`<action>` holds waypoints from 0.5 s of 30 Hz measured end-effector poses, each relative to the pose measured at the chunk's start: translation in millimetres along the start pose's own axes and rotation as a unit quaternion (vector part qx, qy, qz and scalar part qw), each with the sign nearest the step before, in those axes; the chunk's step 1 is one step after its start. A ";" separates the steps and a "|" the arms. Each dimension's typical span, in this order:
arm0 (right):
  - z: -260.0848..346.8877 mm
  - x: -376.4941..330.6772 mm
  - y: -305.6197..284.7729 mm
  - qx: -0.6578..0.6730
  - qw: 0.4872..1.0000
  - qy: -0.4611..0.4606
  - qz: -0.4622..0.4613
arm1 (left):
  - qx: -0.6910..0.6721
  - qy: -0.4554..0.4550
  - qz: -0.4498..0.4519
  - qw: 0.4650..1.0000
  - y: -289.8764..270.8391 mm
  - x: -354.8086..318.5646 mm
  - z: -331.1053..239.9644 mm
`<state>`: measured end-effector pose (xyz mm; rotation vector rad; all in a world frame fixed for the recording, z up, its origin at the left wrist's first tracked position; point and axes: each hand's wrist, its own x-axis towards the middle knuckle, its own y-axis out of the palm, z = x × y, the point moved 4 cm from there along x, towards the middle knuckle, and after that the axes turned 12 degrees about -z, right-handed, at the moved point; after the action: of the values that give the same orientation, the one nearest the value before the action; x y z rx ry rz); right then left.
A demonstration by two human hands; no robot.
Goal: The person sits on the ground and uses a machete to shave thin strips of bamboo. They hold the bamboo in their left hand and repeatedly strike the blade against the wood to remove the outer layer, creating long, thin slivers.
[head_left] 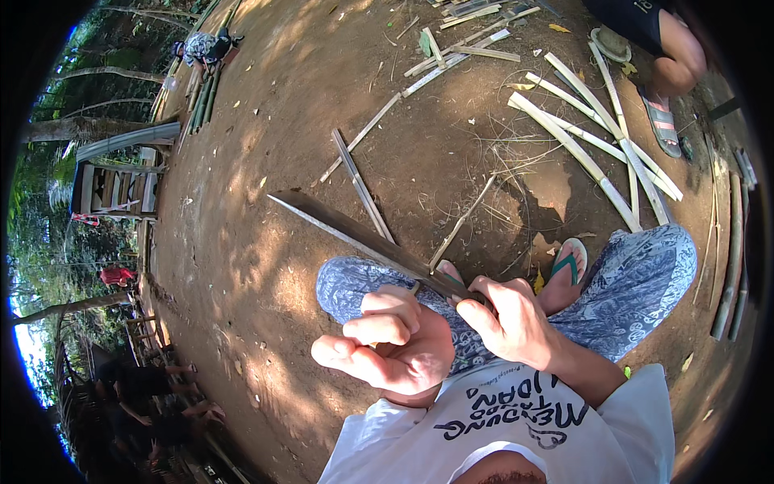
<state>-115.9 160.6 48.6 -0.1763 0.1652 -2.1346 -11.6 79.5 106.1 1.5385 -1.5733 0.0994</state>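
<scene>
My right hand (512, 323) grips the handle end of a machete (355, 234), whose long dark blade points up and to the left, away from me. In my left hand (395, 343), with its fingers curled and palm turned up, is a thin bamboo strip (466, 219). The strip runs outward from the fingers and passes under the blade, which hides a short part of it. Its near end shows only as a small yellowish bit between the fingers. Both hands are over my lap, in front of my patterned blue trousers (637, 282).
Split bamboo strips (572, 149) lie on the dirt at the right, more at the top. A crossed pair (360, 185) lies past the blade. Bamboo poles (730, 258) rest at the far right, near another person's sandalled foot (661, 125). Someone bends over poles (205, 101) at upper left.
</scene>
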 end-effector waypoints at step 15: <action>-3.2 -5.6 -5.0 -0.015 1.000 -0.006 -0.001 | -0.037 0.004 0.014 0.999 -4.1 -1.5 -1.3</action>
<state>-117.7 168.1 46.0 -0.2071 0.1902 -2.1329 -7.7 80.5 103.9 1.4573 -1.5760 0.0625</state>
